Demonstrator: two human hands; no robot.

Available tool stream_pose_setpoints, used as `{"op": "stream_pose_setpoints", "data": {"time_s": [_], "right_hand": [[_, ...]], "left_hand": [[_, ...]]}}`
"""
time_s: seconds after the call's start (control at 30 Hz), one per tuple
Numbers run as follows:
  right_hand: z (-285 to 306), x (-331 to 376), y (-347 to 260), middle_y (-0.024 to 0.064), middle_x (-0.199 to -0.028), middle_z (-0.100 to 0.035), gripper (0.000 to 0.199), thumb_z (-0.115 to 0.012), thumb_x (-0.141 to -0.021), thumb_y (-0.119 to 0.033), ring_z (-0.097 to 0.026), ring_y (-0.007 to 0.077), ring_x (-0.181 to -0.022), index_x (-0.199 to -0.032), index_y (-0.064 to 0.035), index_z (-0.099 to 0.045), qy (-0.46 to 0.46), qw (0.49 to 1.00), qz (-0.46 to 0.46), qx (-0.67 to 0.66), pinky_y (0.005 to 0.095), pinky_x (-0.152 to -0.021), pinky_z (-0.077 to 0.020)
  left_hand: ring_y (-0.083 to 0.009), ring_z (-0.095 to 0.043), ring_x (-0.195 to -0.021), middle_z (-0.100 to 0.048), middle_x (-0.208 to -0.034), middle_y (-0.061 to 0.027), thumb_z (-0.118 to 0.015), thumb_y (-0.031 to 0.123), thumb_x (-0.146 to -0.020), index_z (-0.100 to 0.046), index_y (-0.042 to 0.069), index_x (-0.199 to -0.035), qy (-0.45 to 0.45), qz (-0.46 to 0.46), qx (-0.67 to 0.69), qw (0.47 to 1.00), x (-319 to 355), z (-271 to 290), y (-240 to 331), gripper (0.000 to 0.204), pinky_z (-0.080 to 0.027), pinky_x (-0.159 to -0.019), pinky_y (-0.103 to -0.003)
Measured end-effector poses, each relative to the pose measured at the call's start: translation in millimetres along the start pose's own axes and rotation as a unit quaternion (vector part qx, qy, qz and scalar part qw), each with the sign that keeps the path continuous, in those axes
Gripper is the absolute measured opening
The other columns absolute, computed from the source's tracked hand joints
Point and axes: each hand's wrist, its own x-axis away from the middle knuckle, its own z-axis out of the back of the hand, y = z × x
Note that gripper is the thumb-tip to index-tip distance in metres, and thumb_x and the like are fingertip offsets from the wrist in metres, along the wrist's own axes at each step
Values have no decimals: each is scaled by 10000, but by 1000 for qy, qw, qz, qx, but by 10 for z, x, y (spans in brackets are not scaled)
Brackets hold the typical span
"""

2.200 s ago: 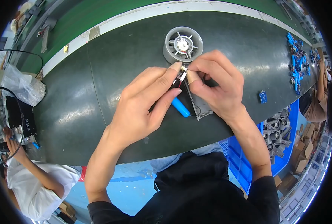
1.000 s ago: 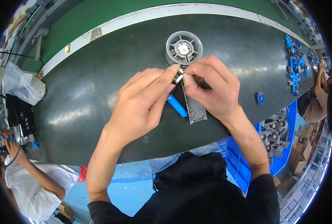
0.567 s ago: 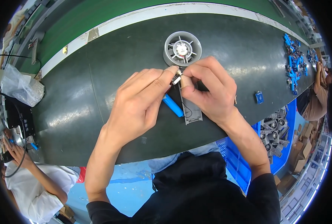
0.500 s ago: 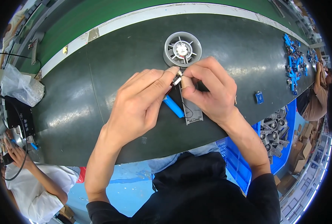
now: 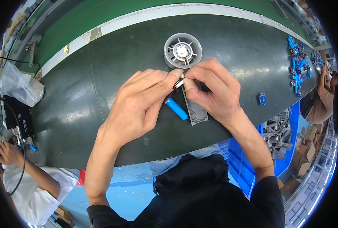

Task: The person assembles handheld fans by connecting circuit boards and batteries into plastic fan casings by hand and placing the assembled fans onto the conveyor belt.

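Dark green and dully shining, the tabletop [image 5: 131, 41] curved across the workroom, with a pale strip [image 5: 138, 16] along its far edge. Toward the middle of its near edge, the left hand [image 5: 136, 100] pinched a small circuit part [image 5: 179, 83] with a white connector. The right hand [image 5: 216, 87] met it there, thumb and forefinger drawn narrow on the part's right end; exactly what lay between those tips could not be told.

Compared with about two seconds before, the fingertips stood closer together and less of the part showed, while the two-handed pinch had lasted throughout. That suggested close, fine work at the connector, with nothing yet released.

Below the left fingers, a blue cylinder [image 5: 176, 109] lay slanted toward the near edge, just beside a gray handle shell [image 5: 198, 115]. Farther toward the far edge sat the round fan housing [image 5: 182, 51]; the fingers hid any join between it and the shell.

Toward the right edge lay a small blue block [image 5: 262, 99], well apart. At the left, a co-worker's hand [image 5: 8, 152] had shifted farther left.
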Motion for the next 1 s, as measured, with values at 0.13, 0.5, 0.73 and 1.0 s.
{"op": "stream_pose_setpoints", "data": {"time_s": [0.13,0.5,0.73,1.0], "right_hand": [[11,26,-7,67,-823,-628,174,-753,-727,58,-600,163,-664,-865,1,-666,-6,1000,-15,15,271,-557,-487],[326,229,-410,49,-973,-649,384,-724,-837,7,-545,50,-617,-1210,8,-631,-62,914,-396,-69,200,-510,-426],[202,-204,-233,9,-870,-637,448,-675,-923,-74,-504,19,-549,-1312,95,-529,-106,786,-534,-293,185,-453,-407],[-911,-1437,1188,66,-896,-712,447,-686,-917,-270,-541,67,-590,-1208,67,-644,-47,931,-317,-174,260,-521,-446]], "left_hand": [[-261,-629,-792,-677,-948,-139,-623,-101,-832,-667,-28,-1198,24,18,15,999,4,-68,-12,376,-503,-698,-332],[-239,-632,-807,-677,-952,-145,-622,-108,-846,-663,-21,-1216,80,-2,15,997,-1,-125,-78,383,-502,-703,-322],[-136,-642,-772,-648,-972,-113,-487,164,-1039,-579,1,-1297,154,248,411,864,-221,-71,-269,319,-512,-712,-265],[-145,-602,-686,-681,-891,-99,-494,147,-1001,-641,-22,-1184,277,266,232,894,-1214,528,-1591,289,-467,-653,-273]]}}
